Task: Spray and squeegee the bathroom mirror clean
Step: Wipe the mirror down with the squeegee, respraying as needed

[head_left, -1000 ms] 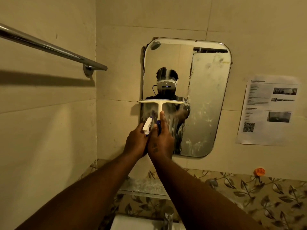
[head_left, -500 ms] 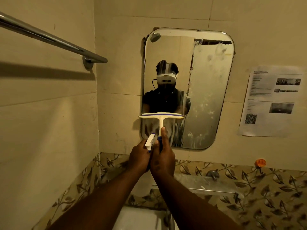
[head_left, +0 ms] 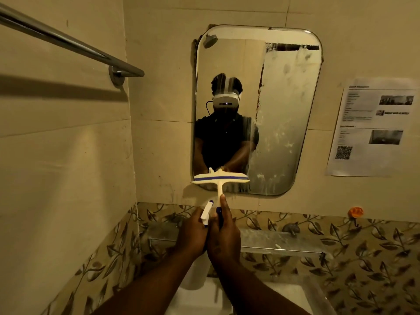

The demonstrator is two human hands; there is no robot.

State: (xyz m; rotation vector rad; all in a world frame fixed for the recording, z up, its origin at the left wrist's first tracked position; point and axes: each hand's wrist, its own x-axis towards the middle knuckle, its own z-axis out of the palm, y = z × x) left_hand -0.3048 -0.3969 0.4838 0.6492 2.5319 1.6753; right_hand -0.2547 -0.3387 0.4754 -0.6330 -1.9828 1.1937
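A rounded mirror (head_left: pixel 286 114) hangs on the tiled wall. Its left strip is wiped clear, its right half is coated in white foam. The white squeegee (head_left: pixel 220 179) with a blue strip lies against the mirror's bottom left edge. My right hand (head_left: pixel 223 235) grips its handle, index finger stretched along the stem. My left hand (head_left: pixel 192 233) sits close beside it, holding a spray bottle whose white nozzle (head_left: pixel 206 212) sticks up; the bottle's pale body (head_left: pixel 193 276) hangs below my hands.
A steel towel rail (head_left: pixel 68 44) juts from the left wall at head height. A glass shelf (head_left: pixel 272 242) runs under the mirror, above a white sink (head_left: pixel 284 298). A printed paper sheet (head_left: pixel 372 128) is taped right of the mirror. An orange hook (head_left: pixel 355 212) sits lower right.
Both hands have drawn the squeegee straight down the mirror's left strip, from mid-height to the bottom edge, leaving clear glass above it. The view has tilted down with them.
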